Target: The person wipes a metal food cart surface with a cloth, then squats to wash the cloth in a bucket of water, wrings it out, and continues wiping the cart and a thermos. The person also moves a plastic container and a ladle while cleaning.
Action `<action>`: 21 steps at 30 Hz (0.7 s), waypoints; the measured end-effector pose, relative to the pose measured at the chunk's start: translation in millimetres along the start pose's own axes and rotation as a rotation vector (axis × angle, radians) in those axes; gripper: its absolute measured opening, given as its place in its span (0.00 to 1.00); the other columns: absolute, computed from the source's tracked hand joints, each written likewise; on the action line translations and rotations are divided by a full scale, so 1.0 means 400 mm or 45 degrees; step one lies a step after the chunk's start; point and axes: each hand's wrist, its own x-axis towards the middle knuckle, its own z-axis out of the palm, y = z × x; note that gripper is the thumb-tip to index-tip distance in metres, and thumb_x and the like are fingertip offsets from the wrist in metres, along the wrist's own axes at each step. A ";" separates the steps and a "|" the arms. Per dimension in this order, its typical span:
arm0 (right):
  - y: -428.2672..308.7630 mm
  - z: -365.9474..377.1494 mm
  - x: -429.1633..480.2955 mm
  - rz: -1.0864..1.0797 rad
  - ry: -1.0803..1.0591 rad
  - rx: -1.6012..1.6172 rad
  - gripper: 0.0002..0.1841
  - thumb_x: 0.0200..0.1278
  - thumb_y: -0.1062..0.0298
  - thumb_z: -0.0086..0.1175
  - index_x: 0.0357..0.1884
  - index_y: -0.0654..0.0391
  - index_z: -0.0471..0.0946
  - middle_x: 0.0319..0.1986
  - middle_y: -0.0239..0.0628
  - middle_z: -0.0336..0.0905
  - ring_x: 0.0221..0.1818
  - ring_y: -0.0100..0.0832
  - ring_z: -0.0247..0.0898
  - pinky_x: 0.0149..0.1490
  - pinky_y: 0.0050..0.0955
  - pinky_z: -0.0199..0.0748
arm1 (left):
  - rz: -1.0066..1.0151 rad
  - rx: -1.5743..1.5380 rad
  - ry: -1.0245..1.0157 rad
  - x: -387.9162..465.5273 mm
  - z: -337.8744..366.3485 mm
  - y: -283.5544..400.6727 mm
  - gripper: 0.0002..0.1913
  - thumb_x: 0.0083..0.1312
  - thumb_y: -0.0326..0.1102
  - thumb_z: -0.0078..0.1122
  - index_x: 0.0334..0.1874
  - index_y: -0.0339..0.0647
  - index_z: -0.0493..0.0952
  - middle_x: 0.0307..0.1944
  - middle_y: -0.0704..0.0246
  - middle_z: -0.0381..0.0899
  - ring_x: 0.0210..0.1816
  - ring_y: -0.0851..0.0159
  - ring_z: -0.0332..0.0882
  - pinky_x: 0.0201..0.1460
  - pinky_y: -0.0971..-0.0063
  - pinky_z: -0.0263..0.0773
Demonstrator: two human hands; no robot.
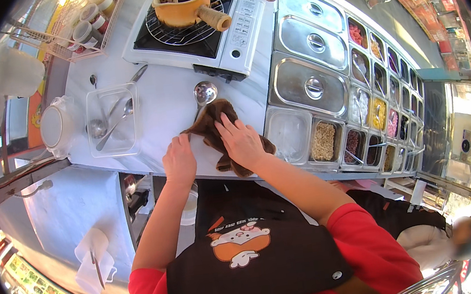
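A brown cloth (212, 134) lies bunched on the white marbled counter, partly under my right hand (240, 140), whose fingers are spread on it. At the cloth's left edge, my left hand (179, 158) is curled around the handle end of a slotted metal ladle. The ladle's perforated bowl (205, 92) points away from me, and the cloth covers part of its handle. To the left, a clear plastic tub (116, 152) holds several metal spoons and a ladle, with a small spoon (93, 79) beyond it.
A portable gas stove (240, 33) bears an orange pot (183, 11) with a wrapped handle. On the right stand lidded steel pans (308, 82) and many topping containers (324, 141). A wire basket (77, 56) with jars is at the upper left. Another person (423, 226) is at the lower right.
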 end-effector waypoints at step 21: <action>-0.036 -0.017 -0.132 -0.236 -0.502 0.599 0.20 0.69 0.64 0.54 0.62 0.49 0.77 0.60 0.37 0.78 0.49 0.38 0.78 0.46 0.40 0.76 | -0.154 0.103 0.258 -0.144 -0.046 -0.054 0.24 0.62 0.24 0.59 0.62 0.34 0.70 0.50 0.56 0.71 0.52 0.47 0.72 0.54 0.57 0.72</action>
